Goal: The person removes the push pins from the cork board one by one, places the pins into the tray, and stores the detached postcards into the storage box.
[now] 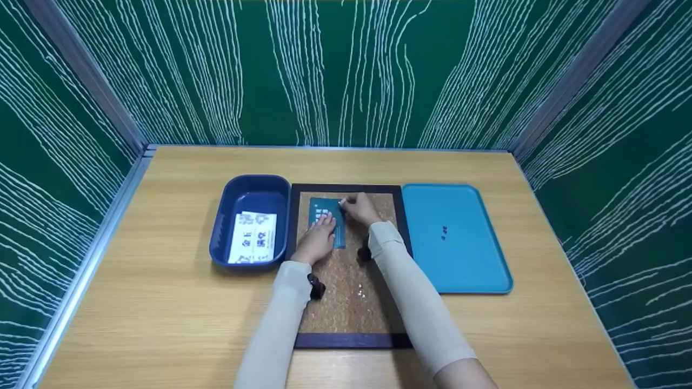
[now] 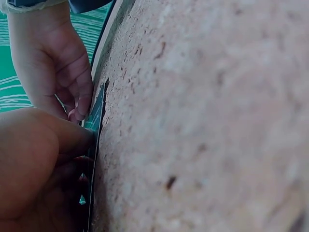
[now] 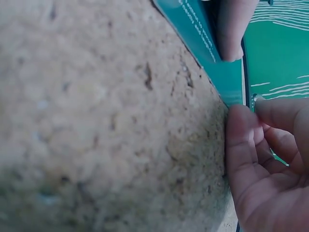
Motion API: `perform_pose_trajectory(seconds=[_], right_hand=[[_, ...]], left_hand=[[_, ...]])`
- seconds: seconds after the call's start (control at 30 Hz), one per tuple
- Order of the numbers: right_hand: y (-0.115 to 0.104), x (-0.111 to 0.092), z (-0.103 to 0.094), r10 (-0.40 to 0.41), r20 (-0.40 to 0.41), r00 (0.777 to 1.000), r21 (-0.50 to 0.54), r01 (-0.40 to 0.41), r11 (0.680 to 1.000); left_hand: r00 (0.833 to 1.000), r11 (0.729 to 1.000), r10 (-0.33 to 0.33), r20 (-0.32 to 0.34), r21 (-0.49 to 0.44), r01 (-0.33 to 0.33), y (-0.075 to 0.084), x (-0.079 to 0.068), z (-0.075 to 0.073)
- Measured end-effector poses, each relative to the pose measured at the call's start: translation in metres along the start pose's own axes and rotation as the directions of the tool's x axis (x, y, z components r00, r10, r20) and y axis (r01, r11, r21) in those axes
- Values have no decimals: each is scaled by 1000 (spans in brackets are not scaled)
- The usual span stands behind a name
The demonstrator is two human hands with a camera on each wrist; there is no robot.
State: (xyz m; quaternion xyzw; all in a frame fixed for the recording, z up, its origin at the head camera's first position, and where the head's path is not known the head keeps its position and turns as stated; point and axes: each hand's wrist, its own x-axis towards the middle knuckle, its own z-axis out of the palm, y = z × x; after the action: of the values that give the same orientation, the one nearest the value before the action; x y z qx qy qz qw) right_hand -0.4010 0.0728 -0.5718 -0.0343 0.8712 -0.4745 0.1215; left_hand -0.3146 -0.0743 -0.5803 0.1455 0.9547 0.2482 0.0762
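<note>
A teal card (image 1: pixel 339 237) with white print lies on the upper part of a cork board (image 1: pixel 335 313). My left hand (image 1: pixel 318 239) rests on the card with its fingers extended, pressing it to the cork. At the card's upper right corner, my right hand (image 1: pixel 361 209) pinches a small clear push pin (image 3: pixel 256 98) between thumb and finger. Most of the pin is hidden by the fingertips. In the left wrist view, the card (image 2: pixel 96 111) appears edge-on, flat along the cork.
Left of the board stands a dark blue bin (image 1: pixel 219 254) holding white printed cards (image 1: pixel 254 237). A turquoise tray (image 1: pixel 465 270) on the right holds several small dark pieces (image 1: pixel 444 232). Several clear pins (image 1: pixel 361 293) lie on the lower cork. Green panels enclose the wooden table (image 1: pixel 162 324).
</note>
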Motion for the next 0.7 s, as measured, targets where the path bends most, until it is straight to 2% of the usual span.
perform_pose_trajectory(seconds=[0.3,0.7], right_hand=[[4,-5,-5,-53,-3,999,27,53,998],[8,-12,-16,6,11,1000,53,-7,999]], left_hand=[[999,1000,-24,22,10,24,1,0,0],[999,999,-33,40,-6,33,1,-1,-1]])
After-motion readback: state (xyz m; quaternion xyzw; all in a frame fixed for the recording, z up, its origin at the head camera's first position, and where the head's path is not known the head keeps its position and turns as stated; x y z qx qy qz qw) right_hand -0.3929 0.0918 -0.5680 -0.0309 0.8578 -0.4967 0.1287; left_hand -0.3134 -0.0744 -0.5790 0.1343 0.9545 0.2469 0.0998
